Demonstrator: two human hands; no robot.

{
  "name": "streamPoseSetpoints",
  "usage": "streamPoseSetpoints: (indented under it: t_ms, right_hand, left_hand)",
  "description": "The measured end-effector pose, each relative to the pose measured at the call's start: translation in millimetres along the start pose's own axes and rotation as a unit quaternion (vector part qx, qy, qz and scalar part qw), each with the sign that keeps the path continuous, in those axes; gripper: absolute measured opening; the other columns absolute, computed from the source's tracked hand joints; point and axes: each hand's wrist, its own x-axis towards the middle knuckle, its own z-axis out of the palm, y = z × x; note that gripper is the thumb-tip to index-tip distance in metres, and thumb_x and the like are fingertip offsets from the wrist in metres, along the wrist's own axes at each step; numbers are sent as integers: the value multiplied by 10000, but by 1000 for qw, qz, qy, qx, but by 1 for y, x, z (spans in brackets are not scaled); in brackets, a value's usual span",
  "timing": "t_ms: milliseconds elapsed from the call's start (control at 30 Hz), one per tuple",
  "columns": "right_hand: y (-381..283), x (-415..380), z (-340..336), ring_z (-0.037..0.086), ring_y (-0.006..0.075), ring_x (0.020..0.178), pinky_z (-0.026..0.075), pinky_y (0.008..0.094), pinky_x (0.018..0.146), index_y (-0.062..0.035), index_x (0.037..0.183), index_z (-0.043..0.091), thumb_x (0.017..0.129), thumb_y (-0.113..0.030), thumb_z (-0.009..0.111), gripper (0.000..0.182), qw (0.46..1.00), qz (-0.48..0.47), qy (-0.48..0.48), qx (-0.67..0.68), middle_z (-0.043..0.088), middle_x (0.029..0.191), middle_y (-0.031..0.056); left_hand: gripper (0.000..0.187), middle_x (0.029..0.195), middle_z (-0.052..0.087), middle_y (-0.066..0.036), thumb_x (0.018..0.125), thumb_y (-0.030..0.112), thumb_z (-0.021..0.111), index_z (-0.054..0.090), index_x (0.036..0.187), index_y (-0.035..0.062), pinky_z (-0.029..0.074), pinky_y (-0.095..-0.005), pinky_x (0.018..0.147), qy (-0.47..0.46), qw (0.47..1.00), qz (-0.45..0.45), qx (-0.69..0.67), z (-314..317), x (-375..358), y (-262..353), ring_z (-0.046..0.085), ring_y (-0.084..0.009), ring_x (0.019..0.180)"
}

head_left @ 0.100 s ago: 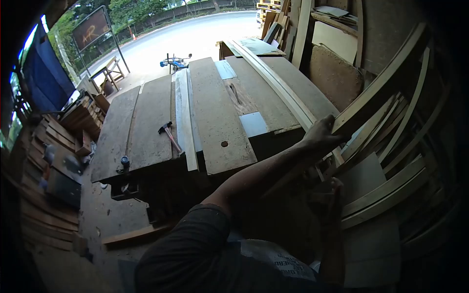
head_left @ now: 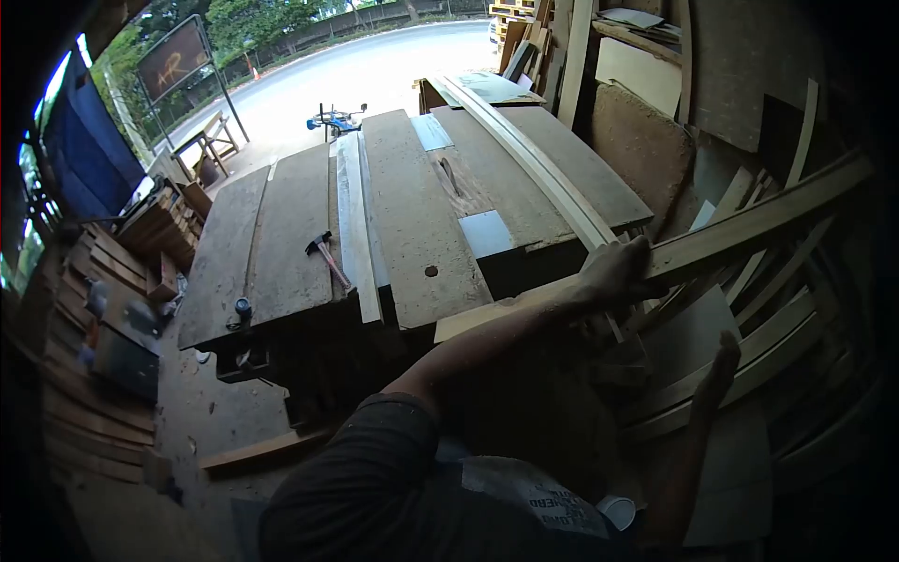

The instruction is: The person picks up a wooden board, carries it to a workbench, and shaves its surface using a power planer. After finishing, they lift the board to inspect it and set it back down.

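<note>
My left hand [head_left: 611,272] is closed around a wooden plank [head_left: 758,223] near its middle. The plank runs slantwise from the table's front edge up to the right, with part of it behind my left forearm. Lower and to the right, my right hand [head_left: 719,367] is raised with its fingers stretched out, holding nothing. It is apart from the held plank and in front of long boards leaning at the right. Just beyond my left hand, a pair of long pale strips [head_left: 534,164] lies along the worktable [head_left: 412,225].
A claw hammer [head_left: 325,255] lies near the table's front edge, left of a long metal-faced strip [head_left: 354,211]. A small round dark object [head_left: 243,307] sits at the front left corner. Stacked timber [head_left: 796,347] crowds the right side. A motorcycle [head_left: 334,120] stands beyond the table.
The plank in my left hand has swung down at its right end, from steep to nearly level, and its other end now shows at the table front. My right hand has moved right.
</note>
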Motion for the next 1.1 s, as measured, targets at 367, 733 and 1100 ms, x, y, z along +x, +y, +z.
streamPoseSetpoints:
  t_ms: [367, 733, 1100]
  right_hand:
    - [40, -49, -195, 463, 334, 1272, 366, 436, 1060, -7, 1254, 560, 948, -400, 553, 498, 867, 16, -250, -431, 511, 1323, 220]
    - [55, -226, -111, 669, 247, 821, 525, 371, 673, 3, 1112, 630, 981, -493, 373, 573, 698, 478, -532, -45, 678, 979, 167]
    - [14, -264, -33, 620, 252, 983, 464, 347, 879, -8, 1201, 579, 1004, -378, 446, 441, 784, 371, -496, 39, 664, 1023, 151]
  left_hand:
    - [478, 1183, 574, -68, 852, 262, 614, 491, 1297, 139, 452, -389, 993, -132, 877, 318, 335, 26, -52, -82, 564, -224, 1153]
    - [566, 1199, 548, -32, 713, 255, 692, 525, 1244, 156, 323, -435, 1034, -215, 846, 396, 285, 35, -42, -231, 448, -218, 1227]
    - [865, 1212, 514, -28, 523, 529, 852, 547, 1281, 245, 241, -585, 1065, -306, 859, 168, 374, 15, -38, -303, 407, -236, 1254]
